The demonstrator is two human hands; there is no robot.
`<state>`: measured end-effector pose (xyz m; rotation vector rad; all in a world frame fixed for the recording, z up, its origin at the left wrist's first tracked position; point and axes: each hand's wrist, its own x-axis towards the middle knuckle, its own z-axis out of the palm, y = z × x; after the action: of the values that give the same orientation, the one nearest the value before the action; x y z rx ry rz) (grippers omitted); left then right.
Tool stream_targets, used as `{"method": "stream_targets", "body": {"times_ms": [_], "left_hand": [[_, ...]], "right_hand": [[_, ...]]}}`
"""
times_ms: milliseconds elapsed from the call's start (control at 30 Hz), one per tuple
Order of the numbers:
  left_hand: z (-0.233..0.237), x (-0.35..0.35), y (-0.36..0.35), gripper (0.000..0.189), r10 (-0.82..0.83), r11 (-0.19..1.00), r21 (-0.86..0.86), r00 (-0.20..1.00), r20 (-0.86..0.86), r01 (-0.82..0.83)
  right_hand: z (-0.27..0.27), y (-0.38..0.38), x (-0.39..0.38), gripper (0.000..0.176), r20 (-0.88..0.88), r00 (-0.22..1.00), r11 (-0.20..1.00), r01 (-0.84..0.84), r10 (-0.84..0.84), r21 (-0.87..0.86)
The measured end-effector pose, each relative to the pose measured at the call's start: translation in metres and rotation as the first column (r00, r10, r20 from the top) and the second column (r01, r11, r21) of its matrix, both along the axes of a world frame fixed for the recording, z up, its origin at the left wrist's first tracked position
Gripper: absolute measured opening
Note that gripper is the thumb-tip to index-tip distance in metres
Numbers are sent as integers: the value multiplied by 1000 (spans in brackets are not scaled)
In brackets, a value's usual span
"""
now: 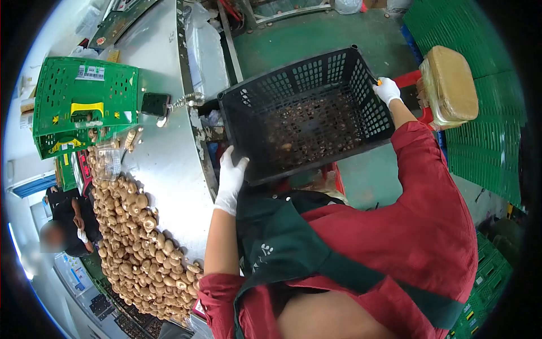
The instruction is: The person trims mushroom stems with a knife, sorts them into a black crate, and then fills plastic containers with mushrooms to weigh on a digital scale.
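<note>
A black plastic crate (254,135) with slatted, perforated sides is held tilted in front of my body, and small brown bits and dark debris lie on its floor. My left hand (230,176), in a white glove, grips the crate's near left corner. On the far right end of the rim, my right hand (387,91), also in a white glove, is closed round the crate's edge. A small orange thing (379,82) shows at its fingertips; what it is I cannot make out.
Left of the crate stands a metal table (175,186) heaped with brown mushrooms (141,243). A green crate (84,101), a phone (155,104) and a clear plastic tub (108,162) are on it. Another person (73,220) stands beyond. A taped brown block (450,85) and green crates (497,124) are at right.
</note>
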<state>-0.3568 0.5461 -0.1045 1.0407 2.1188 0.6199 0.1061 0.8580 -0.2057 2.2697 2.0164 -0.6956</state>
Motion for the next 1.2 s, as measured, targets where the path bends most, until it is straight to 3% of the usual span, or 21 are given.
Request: {"method": "stream_targets", "body": {"times_ms": [100,133,233,300,367,467,567,700,800,967,1033,1100,1167,1200], "left_hand": [[40,26,-15,54,-98,985,140,994,-49,104],[55,32,-21,53,-101,983,150,995,-23,104],[90,44,-39,52,-84,982,170,996,23,79],[105,48,-54,51,-51,985,166,999,16,48],[113,49,-66,50,-59,978,197,997,-49,68],[126,54,-80,49,-73,971,212,984,-164,107],[129,50,-88,50,-96,968,197,958,-271,153],[131,48,-95,48,-4,981,187,965,-263,55],[131,50,-95,47,-7,986,156,956,-295,56],[130,47,-99,45,55,983,184,976,-210,-16],[127,45,-103,44,72,979,200,979,-193,-33],[126,49,-102,46,68,978,209,969,-239,-17],[124,49,-103,46,42,980,200,954,-296,18],[123,48,-104,47,28,980,194,943,-331,39]], "right_hand": [[3,-10,2,49,74,995,997,-68,65,42],[-11,-15,10,41,62,994,989,-95,89,115],[-21,-30,13,37,61,998,995,-31,25,93],[-28,-45,13,32,114,990,995,-89,82,54],[-27,-53,10,31,93,995,995,-28,19,99],[-27,-45,18,31,103,983,984,-160,152,74],[-30,-54,27,31,110,964,967,-248,240,59],[-31,-57,29,32,122,966,972,-231,226,32],[-41,-33,27,33,121,963,955,-258,241,147],[-39,-21,22,33,168,967,978,-202,191,52],[-31,-31,29,33,165,956,965,-256,244,60],[-15,-36,36,32,243,898,929,-368,367,-46],[-4,-35,27,33,343,885,927,-364,315,88],[17,-41,6,32,311,901,871,-395,304,292]]}}
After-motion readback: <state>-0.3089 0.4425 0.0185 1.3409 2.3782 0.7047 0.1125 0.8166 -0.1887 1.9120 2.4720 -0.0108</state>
